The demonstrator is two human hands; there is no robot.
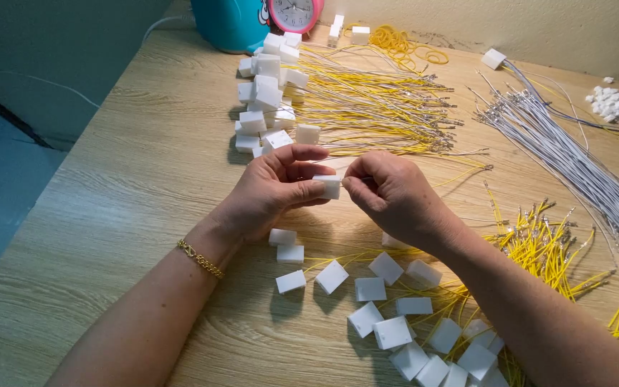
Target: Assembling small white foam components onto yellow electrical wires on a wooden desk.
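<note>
Your left hand (pixel 275 188) has its grip closed on a small white plastic block (pixel 330 187); your right hand (pixel 390 195) pinches a thin wire at the block's side.

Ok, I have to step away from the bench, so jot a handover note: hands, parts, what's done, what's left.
Left hand: grip shut on a white connector block.
Right hand: fingertips pinched at the block's right face, apparently on a thin wire; the wire is barely visible.
Done: blocks with yellow wires attached lie piled at the far side of the table.
Left: loose white blocks in front, loose yellow wires to the right, and a grey wire bundle further right.
</note>
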